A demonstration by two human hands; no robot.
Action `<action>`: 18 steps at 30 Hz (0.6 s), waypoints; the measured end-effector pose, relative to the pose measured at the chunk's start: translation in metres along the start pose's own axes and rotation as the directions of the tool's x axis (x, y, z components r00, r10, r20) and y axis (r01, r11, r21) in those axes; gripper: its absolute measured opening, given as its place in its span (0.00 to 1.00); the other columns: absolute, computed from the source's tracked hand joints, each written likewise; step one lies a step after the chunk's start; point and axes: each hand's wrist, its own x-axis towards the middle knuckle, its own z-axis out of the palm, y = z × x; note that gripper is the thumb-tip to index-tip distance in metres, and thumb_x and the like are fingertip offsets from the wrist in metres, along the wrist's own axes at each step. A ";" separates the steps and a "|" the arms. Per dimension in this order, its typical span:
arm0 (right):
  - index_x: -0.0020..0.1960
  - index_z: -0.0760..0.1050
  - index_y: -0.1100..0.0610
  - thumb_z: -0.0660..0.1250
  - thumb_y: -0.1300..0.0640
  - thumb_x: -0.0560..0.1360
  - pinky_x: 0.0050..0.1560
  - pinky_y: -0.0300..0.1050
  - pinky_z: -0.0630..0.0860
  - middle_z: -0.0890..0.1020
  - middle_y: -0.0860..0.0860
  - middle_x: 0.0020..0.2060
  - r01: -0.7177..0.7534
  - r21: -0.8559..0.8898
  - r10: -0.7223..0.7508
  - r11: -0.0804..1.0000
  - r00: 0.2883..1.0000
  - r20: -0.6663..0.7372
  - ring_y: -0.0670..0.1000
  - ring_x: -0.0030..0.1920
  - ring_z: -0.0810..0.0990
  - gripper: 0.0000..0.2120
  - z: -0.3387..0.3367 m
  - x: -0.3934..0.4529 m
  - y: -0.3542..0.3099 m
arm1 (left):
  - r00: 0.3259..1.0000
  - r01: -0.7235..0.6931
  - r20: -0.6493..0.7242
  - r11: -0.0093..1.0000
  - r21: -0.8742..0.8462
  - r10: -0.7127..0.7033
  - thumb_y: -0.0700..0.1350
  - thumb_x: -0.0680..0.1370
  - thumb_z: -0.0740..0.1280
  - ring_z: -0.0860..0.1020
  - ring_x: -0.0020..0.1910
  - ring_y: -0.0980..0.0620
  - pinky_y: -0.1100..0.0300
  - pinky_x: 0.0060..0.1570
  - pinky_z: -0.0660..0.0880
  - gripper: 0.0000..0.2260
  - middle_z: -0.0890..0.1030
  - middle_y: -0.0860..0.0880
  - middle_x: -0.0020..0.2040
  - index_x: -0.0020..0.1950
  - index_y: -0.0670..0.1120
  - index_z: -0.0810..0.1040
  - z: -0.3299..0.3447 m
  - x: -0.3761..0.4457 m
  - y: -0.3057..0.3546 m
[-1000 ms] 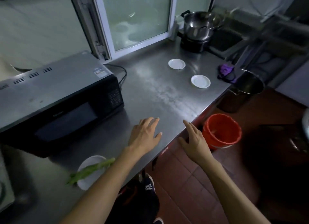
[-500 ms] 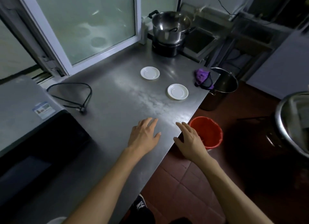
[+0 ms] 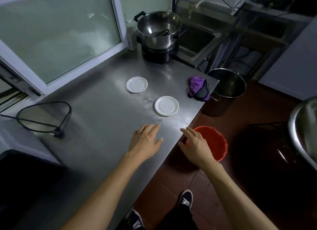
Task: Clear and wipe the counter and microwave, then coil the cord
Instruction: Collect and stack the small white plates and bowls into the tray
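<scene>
The steel counter (image 3: 96, 127) holds two white saucers: the far saucer (image 3: 136, 84) and the near saucer (image 3: 166, 105). A purple cloth (image 3: 199, 88) lies bunched at the counter's right edge. The black cord (image 3: 46, 120) loops on the left, its plug lying on the counter. A corner of the dark microwave (image 3: 25, 178) fills the lower left. My left hand (image 3: 145, 140) lies flat on the counter, fingers straight, holding nothing. My right hand (image 3: 195, 144) hovers at the counter's front edge with relaxed fingers, empty.
A steel pot (image 3: 159, 29) stands on a black cooker at the back by the window. On the floor beside the counter are an orange bucket (image 3: 214, 142) and a tall steel stockpot (image 3: 226, 89). A large steel bowl rim (image 3: 303, 127) shows at far right.
My view has swung right and away from the microwave, bringing the cord loop, saucers and purple cloth toward the middle. Both hands have stayed at the same spot on the counter's edge.
</scene>
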 end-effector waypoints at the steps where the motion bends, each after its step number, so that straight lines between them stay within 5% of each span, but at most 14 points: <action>1: 0.76 0.63 0.50 0.66 0.48 0.79 0.68 0.61 0.70 0.67 0.53 0.75 0.007 0.001 -0.007 1.000 1.000 0.019 0.59 0.75 0.64 0.28 -0.004 0.007 0.011 | 1.000 0.021 0.004 1.000 0.002 -0.021 0.58 0.81 0.60 0.64 0.74 0.48 0.49 0.68 0.66 0.27 0.66 0.51 0.76 0.78 0.51 0.61 0.001 0.007 0.008; 9: 0.78 0.59 0.47 0.66 0.43 0.77 0.70 0.59 0.66 0.62 0.51 0.77 0.047 -0.081 -0.029 0.996 0.977 0.212 0.58 0.77 0.60 0.32 -0.008 0.063 0.079 | 0.985 0.173 0.007 0.985 -0.019 -0.173 0.58 0.80 0.62 0.69 0.71 0.48 0.50 0.64 0.69 0.27 0.70 0.51 0.74 0.78 0.51 0.64 0.018 0.045 0.036; 18: 0.78 0.58 0.48 0.67 0.44 0.76 0.72 0.59 0.62 0.59 0.53 0.79 0.165 -0.175 -0.100 0.971 0.938 0.332 0.57 0.78 0.57 0.35 0.017 0.158 0.048 | 0.954 0.300 0.015 0.950 -0.083 -0.299 0.57 0.80 0.62 0.69 0.70 0.47 0.49 0.64 0.70 0.27 0.71 0.51 0.72 0.77 0.50 0.65 0.036 0.071 -0.008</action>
